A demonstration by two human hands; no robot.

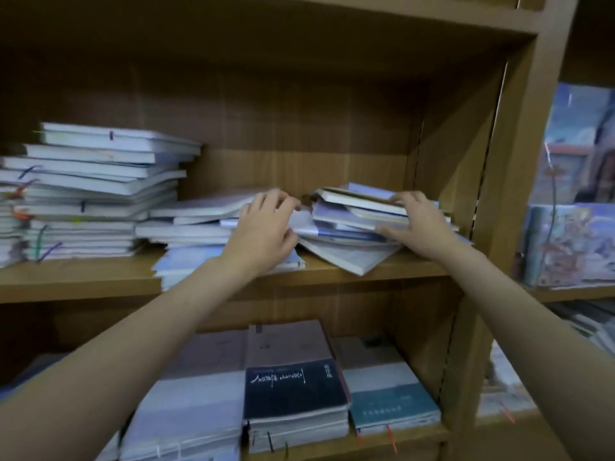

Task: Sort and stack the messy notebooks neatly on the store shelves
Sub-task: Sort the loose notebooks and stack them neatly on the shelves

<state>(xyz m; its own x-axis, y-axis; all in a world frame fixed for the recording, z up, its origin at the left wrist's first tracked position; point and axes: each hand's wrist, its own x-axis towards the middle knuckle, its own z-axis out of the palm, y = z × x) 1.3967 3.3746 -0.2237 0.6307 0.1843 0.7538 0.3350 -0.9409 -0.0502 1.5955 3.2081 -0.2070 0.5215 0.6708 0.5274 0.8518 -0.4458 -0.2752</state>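
On the middle wooden shelf a crooked heap of pale blue and white notebooks lies at the right, some tilted and overhanging the front edge. My right hand grips the right end of this heap, fingers on top and thumb underneath. My left hand has its fingers curled into the left side of the heap, beside a lower pile of notebooks. A taller uneven stack with ribbon markers fills the shelf's left end.
The shelf below holds flat stacks, among them a dark blue book and a teal one. A wooden upright closes the bay on the right. Beyond it stand colourful illustrated books.
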